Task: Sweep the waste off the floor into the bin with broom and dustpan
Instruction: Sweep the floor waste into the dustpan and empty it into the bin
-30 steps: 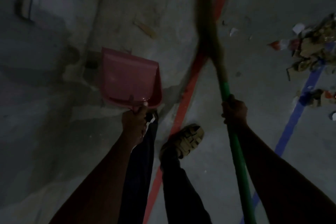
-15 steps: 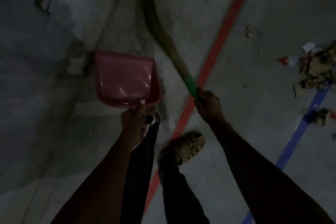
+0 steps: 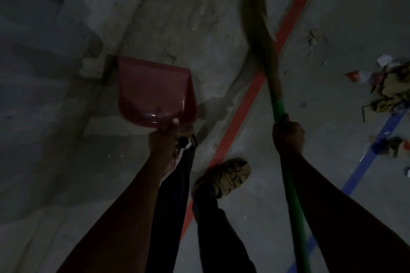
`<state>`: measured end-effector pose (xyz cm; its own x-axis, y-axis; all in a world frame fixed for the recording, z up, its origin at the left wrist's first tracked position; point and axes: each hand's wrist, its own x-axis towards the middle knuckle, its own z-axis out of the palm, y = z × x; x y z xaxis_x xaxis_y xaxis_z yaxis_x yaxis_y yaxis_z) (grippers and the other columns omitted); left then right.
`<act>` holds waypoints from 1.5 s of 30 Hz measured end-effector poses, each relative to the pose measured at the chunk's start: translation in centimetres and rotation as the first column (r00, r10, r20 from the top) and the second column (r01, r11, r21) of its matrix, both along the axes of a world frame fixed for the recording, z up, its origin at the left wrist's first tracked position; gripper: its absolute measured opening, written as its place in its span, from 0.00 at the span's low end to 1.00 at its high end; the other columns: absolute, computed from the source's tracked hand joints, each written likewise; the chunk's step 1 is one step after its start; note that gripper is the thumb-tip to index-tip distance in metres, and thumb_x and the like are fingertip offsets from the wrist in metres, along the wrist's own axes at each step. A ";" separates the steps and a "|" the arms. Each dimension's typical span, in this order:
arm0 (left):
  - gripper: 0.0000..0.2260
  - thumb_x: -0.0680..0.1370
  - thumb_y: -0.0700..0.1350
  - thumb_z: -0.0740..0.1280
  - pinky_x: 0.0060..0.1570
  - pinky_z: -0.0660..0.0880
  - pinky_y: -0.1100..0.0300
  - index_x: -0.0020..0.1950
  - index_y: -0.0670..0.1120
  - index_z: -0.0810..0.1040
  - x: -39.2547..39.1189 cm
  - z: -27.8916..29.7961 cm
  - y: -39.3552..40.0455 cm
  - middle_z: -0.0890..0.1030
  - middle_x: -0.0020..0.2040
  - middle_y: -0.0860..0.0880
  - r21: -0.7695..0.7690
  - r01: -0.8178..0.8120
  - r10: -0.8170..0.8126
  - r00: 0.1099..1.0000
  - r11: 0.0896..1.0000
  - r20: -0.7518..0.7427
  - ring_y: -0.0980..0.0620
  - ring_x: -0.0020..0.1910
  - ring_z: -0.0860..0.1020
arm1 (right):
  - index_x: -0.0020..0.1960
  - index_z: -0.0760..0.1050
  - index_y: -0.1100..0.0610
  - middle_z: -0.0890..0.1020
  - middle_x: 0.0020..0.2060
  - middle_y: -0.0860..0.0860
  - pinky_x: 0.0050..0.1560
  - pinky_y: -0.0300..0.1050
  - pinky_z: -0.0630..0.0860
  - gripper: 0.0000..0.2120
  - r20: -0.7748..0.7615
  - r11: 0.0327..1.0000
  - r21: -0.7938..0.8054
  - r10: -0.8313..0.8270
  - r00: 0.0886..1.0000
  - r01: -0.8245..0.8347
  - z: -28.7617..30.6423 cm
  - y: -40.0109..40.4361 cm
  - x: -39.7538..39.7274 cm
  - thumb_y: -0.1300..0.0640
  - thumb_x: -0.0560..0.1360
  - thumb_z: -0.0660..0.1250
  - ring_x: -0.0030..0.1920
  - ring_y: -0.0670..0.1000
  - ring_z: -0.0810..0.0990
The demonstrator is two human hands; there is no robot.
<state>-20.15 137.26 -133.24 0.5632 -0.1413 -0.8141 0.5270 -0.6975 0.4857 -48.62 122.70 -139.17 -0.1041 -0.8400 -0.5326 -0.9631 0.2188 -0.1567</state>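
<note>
We clench left hand [image 3: 163,143] on red dustpan [image 3: 155,91], right hand [image 3: 288,134] on green-handled broom [image 3: 275,86]; waste pile [image 3: 392,86] lies rightward, nearer the broom.

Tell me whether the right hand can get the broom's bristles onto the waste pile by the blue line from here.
Probably yes. The right hand grips the broom, whose bristles are raised. Only bare floor lies between it and the waste pile on the right; a swing or step that way should do it.
</note>
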 end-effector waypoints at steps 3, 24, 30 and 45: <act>0.23 0.77 0.57 0.73 0.21 0.61 0.66 0.32 0.44 0.70 0.1 -0.4 -0.6 0.69 0.22 0.49 -0.032 0.031 -0.031 0.999 0.999 -0.011 0.55 0.17 0.65 | 0.71 0.69 0.60 0.81 0.52 0.65 0.43 0.48 0.74 0.20 -0.058 0.990 -0.027 -0.137 0.989 0.136 0.2 0.4 -1.5 0.55 0.82 0.59 0.49 0.64 0.80; 0.23 0.78 0.57 0.72 0.19 0.59 0.69 0.32 0.46 0.67 1.1 -0.3 -5.4 0.67 0.21 0.51 0.075 0.114 -0.111 0.993 0.991 -0.043 0.57 0.16 0.62 | 0.72 0.71 0.57 0.80 0.51 0.60 0.37 0.42 0.70 0.21 0.368 0.942 0.085 0.274 0.888 -0.326 -0.4 -7.1 9.3 0.52 0.80 0.63 0.45 0.59 0.81; 0.22 0.78 0.56 0.72 0.20 0.62 0.66 0.33 0.44 0.69 3.1 -0.3 -7.2 0.68 0.20 0.50 0.072 0.132 -0.131 0.991 0.989 -0.020 0.55 0.16 0.65 | 0.74 0.69 0.57 0.80 0.52 0.64 0.44 0.48 0.73 0.23 0.133 0.987 0.065 0.140 0.981 -0.149 0.6 -6.2 5.0 0.55 0.80 0.62 0.50 0.64 0.80; 0.20 0.76 0.58 0.74 0.21 0.62 0.65 0.36 0.44 0.73 -1.2 -0.4 -17.0 0.70 0.22 0.53 -0.020 0.343 -0.344 0.934 0.939 -0.100 0.56 0.18 0.65 | 0.74 0.65 0.63 0.77 0.53 0.65 0.43 0.49 0.73 0.24 -0.015 0.952 -0.208 -0.231 0.973 0.223 3.0 -6.9 -4.9 0.57 0.80 0.63 0.46 0.65 0.78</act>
<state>-21.34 120.26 -133.65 0.3951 -0.3134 -0.8635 0.3017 -0.8436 0.4442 -53.52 115.82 -136.12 -0.3217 -0.8819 -0.3447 -0.8980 0.3996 -0.1843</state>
